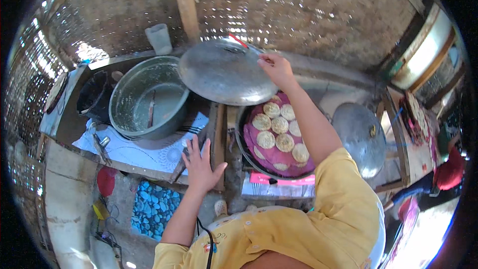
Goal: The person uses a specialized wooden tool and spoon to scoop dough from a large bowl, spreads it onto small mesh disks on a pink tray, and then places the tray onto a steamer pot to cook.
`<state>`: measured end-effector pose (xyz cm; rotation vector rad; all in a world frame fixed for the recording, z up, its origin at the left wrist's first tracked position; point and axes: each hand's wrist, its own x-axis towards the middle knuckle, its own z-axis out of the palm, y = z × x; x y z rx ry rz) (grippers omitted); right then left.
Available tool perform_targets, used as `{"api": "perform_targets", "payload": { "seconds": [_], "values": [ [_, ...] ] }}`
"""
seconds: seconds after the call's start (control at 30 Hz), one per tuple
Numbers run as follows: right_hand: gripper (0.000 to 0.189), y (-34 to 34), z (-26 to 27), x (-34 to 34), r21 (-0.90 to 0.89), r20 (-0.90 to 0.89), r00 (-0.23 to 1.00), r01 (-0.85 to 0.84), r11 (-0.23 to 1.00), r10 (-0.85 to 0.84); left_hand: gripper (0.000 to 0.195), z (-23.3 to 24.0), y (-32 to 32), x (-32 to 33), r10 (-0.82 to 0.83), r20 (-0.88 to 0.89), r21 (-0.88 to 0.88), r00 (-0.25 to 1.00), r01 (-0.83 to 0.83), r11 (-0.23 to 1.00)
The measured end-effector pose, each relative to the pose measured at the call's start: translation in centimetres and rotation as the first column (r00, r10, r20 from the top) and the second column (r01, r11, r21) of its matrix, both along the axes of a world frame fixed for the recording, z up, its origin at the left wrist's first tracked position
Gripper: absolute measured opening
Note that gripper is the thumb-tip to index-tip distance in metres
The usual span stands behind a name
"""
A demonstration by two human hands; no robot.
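My right hand [275, 68] is closed at the right edge of a large round metal lid [227, 73], which is raised over the back of a wide dark pan [242, 149]. The fingers' exact hold on the lid is partly hidden. In the pan, round pale cakes [265, 139] lie on purple cloth [254, 158]. My left hand [201, 164] is spread with nothing in it, over the front edge of the left-hand table. Beyond it stands a large green basin [149, 130] with a thin stick-like thing [151, 108] inside.
A second metal lid [358, 138] lies right of the pan. A dark bucket [93, 95] stands left of the basin, and a pale cup [159, 39] behind it. Tongs-like metal tools [99, 145] lie on a white cloth [164, 158]. Part of another person in red [450, 168] shows at far right.
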<state>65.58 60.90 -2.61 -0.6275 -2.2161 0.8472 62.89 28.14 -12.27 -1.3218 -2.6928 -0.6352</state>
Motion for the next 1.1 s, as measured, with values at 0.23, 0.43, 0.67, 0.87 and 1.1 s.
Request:
{"api": "perform_targets", "payload": {
  "seconds": [0.23,0.43,0.67,0.87,1.1],
  "values": [
    [0.045,5.4,-1.6,-16.4,0.395,0.379,0.912,-0.003,0.919,-0.159,0.070,0.2,-0.8,-0.3,0.014,0.120,0.079,0.993,-0.023,0.997],
    [0.029,9.9,-4.1,-20.0,0.453,0.523,0.810,0.000,0.891,-0.265,0.068,0.0,-0.8,-0.6,0.004,0.181,0.083,0.983,-0.019,0.996],
    [0.026,15.3,-6.9,-15.2,-0.054,0.048,0.999,0.017,0.998,-0.014,0.066,0.1,-0.5,-0.8,-0.026,0.194,0.131,0.981,0.000,0.991],
    [0.015,9.7,0.9,-4.8,-0.212,-0.015,1.000,0.001,0.977,-0.004,0.068,-0.5,-0.4,-0.9,-0.018,0.215,0.125,0.976,-0.009,0.992],
    [0.023,6.2,1.2,7.3,-0.180,-0.025,0.985,0.163,0.970,-0.170,0.070,-0.3,-0.3,-0.7,-0.040,0.180,0.131,0.983,0.016,0.991]
  ]
}}
